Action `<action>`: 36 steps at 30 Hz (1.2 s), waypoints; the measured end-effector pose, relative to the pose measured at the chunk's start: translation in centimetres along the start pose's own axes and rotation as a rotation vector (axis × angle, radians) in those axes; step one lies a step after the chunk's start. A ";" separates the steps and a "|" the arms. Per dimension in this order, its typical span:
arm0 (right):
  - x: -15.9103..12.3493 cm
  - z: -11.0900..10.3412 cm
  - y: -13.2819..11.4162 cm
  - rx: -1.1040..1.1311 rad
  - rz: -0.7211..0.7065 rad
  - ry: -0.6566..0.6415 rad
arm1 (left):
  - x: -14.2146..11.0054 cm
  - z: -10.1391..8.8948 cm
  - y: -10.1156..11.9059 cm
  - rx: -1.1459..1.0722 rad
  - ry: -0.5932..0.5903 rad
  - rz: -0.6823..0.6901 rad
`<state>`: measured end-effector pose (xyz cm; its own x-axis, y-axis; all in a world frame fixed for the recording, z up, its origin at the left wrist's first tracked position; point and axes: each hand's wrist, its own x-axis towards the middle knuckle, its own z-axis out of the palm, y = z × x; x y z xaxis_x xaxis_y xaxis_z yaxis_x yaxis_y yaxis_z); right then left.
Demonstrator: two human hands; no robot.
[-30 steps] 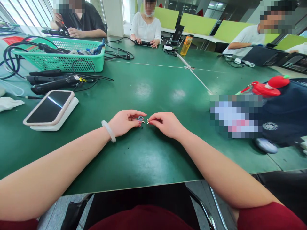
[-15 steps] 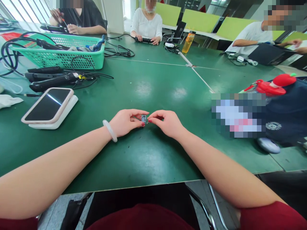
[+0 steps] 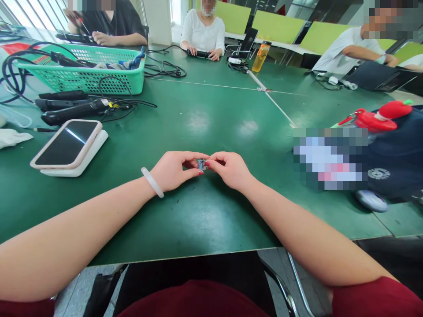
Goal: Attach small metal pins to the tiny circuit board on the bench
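Observation:
A tiny blue-grey circuit board [image 3: 201,165] is held just above the green table [image 3: 211,114]. My left hand [image 3: 173,169] grips it between thumb and fingers, closed on its top and bottom edges. My right hand [image 3: 233,169] is closed in a pinch at the board's right side, its fingertips touching that edge and hiding part of it. Whether a smaller part is also between the right fingers, I cannot tell. The left and right fingertips meet above the board.
At left, a phone [image 3: 68,143] rests on a white box [image 3: 74,167]. Behind lie black handheld tools [image 3: 74,110] with cables and a green basket [image 3: 82,81]. A dark bag [image 3: 390,154] and a mouse [image 3: 372,200] are at right. Several people sit around the table.
My left hand has brought the board slightly to the right, closer to the right fingers. The fingertips of both hands now touch. The right hand has barely moved.

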<state>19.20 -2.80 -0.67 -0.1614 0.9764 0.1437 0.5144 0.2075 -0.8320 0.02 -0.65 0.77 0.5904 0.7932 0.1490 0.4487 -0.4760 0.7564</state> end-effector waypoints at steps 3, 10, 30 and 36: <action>0.0 0.0 0.2 0.011 0.007 -0.002 | 0.1 0.0 0.1 0.020 0.005 0.010; -0.2 0.2 -0.2 -0.036 -0.028 0.041 | 0.0 -0.1 0.1 0.084 0.020 0.016; -0.8 0.5 -0.8 -0.306 -0.255 0.101 | 0.0 -0.2 -0.5 -0.126 -0.040 0.057; -0.2 0.2 -0.2 -0.455 -0.220 0.094 | 0.5 -0.5 -1.0 0.002 0.028 -0.104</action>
<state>19.01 -3.04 -0.61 -0.2417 0.9033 0.3543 0.7945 0.3939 -0.4622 -0.43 0.44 0.35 0.5217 0.8486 0.0875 0.5079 -0.3914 0.7674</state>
